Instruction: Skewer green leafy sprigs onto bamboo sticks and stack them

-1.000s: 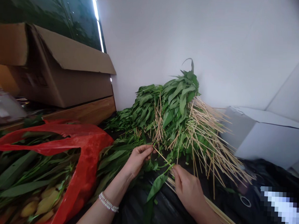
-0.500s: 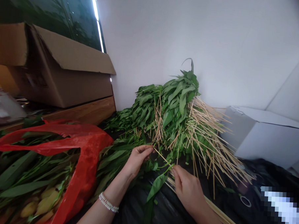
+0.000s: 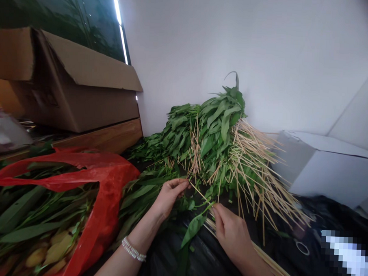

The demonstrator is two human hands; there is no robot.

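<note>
A thin wooden skewer [image 3: 198,190] slants between my two hands. My left hand [image 3: 171,196], with a beaded bracelet at the wrist, pinches its upper left end. My right hand [image 3: 230,229] is closed around a leafy green stem [image 3: 209,206] at the skewer's lower end; whether the stem is on the skewer is hidden by the fingers. One long leaf [image 3: 194,230] hangs from that stem. Under my right hand and forearm lies a bundle of loose skewers [image 3: 276,264]. Just beyond my hands rises a pile of leafy greens [image 3: 217,115] with many skewers [image 3: 259,165] sticking out of it.
At left, a red plastic bag [image 3: 108,199] holds leafy stems and yellowish lumps. An open cardboard box [image 3: 96,105] stands on a wooden surface [image 3: 105,135] behind it. A white box [image 3: 329,168] sits at right by the wall. Black plastic sheeting [image 3: 209,261] lies beneath everything.
</note>
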